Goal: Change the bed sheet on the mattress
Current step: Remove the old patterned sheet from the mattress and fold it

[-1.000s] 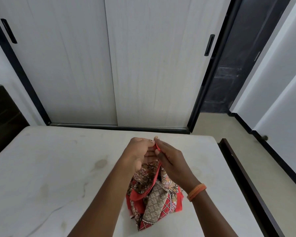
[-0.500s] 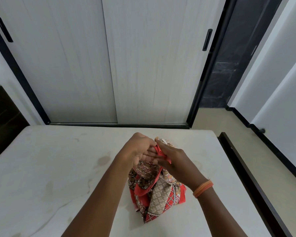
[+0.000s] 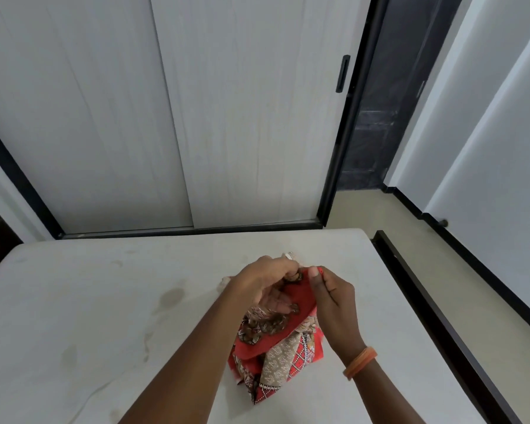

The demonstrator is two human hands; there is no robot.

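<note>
Head view: the left hand [image 3: 268, 283] and right hand [image 3: 332, 296] both pinch the red upper edge of a folded patterned bed sheet [image 3: 276, 341], whose bundled lower part rests on the bare, stained mattress [image 3: 89, 316] near its right side. Risk, as judged: the hands grip close together, so spreading may snag inner folds, or the fabric may slide toward the dark bed frame [image 3: 441, 316].

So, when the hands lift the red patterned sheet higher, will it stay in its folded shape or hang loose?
Probably hang loose: the sheet already sags in soft folds below both hands. It looks light, since the right hand raises its edge with only a fingertip pinch. It seems unlikely to slip; the left hand also holds the edge, while the bulk rests on the mattress.
</note>
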